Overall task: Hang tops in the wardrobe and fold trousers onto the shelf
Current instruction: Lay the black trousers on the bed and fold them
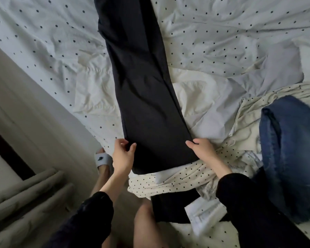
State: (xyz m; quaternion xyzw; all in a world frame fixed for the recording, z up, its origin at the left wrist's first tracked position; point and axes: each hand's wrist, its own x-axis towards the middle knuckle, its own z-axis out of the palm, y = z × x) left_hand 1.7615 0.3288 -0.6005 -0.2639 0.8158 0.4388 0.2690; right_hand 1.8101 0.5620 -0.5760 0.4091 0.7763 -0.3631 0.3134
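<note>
At the far left a grey padded edge (25, 190), perhaps a headboard or bench, runs along the floor, and beside it a foot in a white slide sandal (102, 159) stands just off the bed. The left hand (123, 154) pinches the near left corner of the black trousers (141, 90), thumb on top of the cloth and fingers curled under its edge. The trousers lie flat and lengthwise on the white dotted bedsheet (43, 42), legs laid together, stretching from the person up past the top of the view. Under their middle lies a plain white garment (191, 93), crumpled. The right hand (202, 149) grips the near right corner of the trousers, thumb over the fabric and the other fingers tucked beneath, so how far they close cannot be seen. Below that hand a cream dotted top (183, 178) lies bunched on the bed, touching the trousers' near end. Farther right a folded pair of blue jeans (290, 149) rests on the heap of clothes, near the right forearm in its black sleeve (249, 203).
</note>
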